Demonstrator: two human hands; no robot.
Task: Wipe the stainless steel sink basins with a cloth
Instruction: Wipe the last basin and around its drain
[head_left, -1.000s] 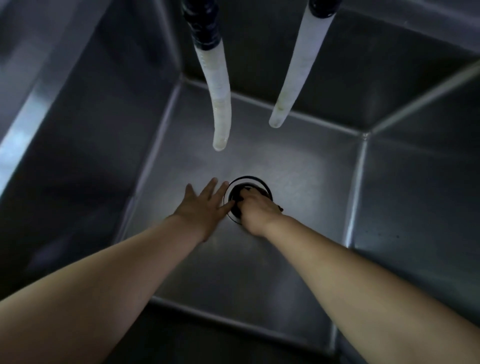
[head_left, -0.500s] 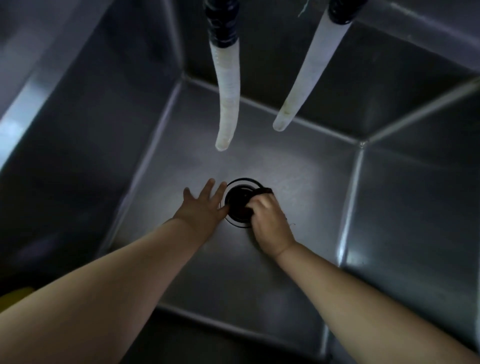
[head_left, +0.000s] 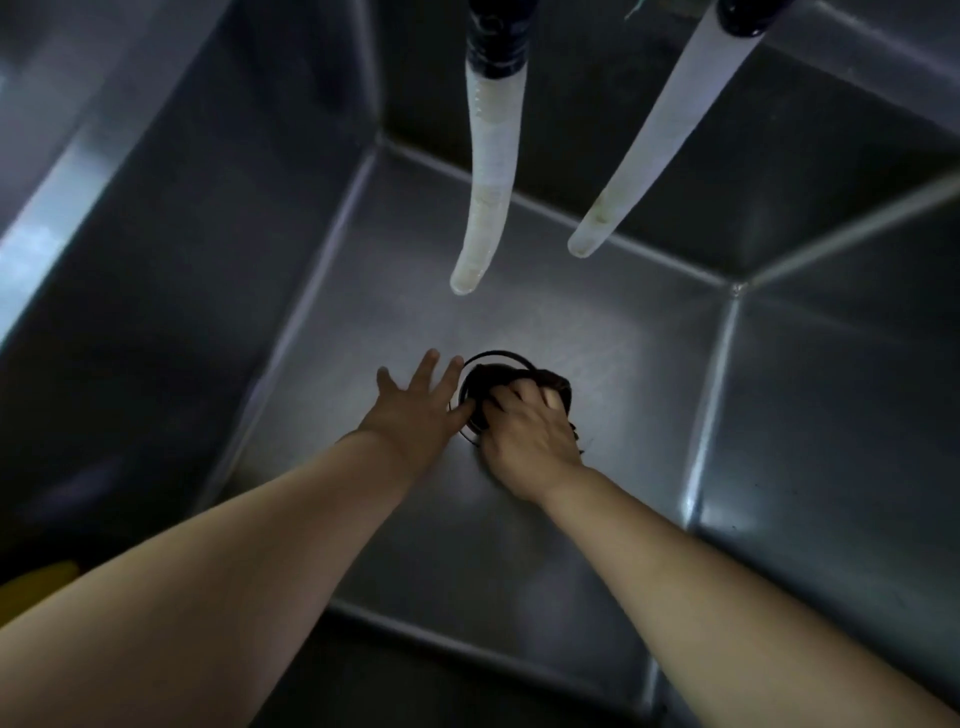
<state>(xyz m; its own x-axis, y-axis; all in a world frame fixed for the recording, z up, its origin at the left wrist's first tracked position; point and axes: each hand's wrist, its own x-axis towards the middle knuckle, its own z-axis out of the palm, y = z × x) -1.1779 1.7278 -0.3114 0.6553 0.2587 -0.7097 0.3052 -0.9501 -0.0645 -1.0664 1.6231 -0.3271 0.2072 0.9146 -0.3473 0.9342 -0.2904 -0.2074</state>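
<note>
Dark crumpled cloth (head_left: 553, 385): bunched under your right hand (head_left: 527, 434), pressed on round black-rimmed drain opening (head_left: 485, 387) at centre of basin floor. Right hand: fingers curled, gripping cloth. Your left hand (head_left: 415, 410): fingers straight and spread, flat on floor just left of drain, thumb touching drain rim. Deep stainless steel sink basin (head_left: 597, 338): both forearms reach down into it. Two translucent white hoses with black collars, left (head_left: 488, 171) and right (head_left: 660, 124), hang above floor. Yellow object (head_left: 36, 584): lower left edge, unidentifiable.
</note>
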